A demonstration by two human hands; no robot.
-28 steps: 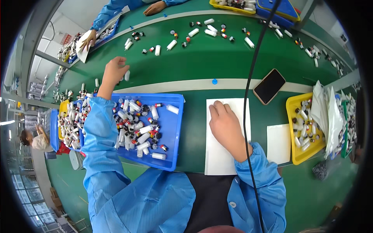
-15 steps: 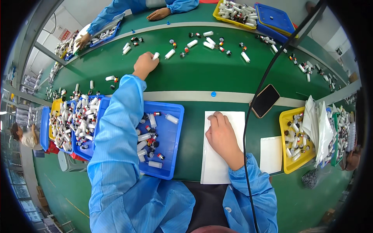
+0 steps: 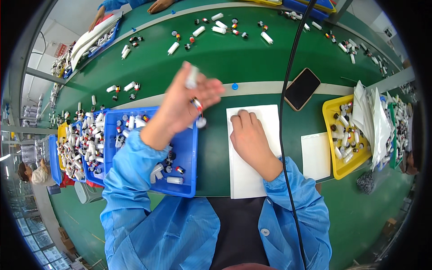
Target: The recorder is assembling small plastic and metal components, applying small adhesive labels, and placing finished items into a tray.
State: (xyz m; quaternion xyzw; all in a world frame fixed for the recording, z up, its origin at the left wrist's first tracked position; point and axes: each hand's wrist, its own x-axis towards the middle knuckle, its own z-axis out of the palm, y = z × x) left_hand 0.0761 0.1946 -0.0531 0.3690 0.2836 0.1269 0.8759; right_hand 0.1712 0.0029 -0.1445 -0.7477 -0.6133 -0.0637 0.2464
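Across the green counter [image 3: 212, 166], two blue-sleeved arms reach out, left one farther, its forearm partly hiding a blue tray [image 3: 186, 155] of white cylinders and bits. A similarly filled yellow tray [image 3: 344, 171] sits off right. Black cable [image 3: 282, 135] cuts down the view beside some white paper [image 3: 247, 182], where the right hand [image 3: 252, 135] lies knuckles-up, fingers bent; can't tell if they've got anything. Phone's [image 3: 303, 89] just beyond. Left hand [image 3: 184, 100] is palm-up over the tray's far corner, fingers loosely spread, white cylinder [image 3: 191, 77] held thumb-side, small red-and-black piece [image 3: 197, 105] dangling, though it's pretty blurry. Wall sign's [image 3: 60, 49] too tiny to read.
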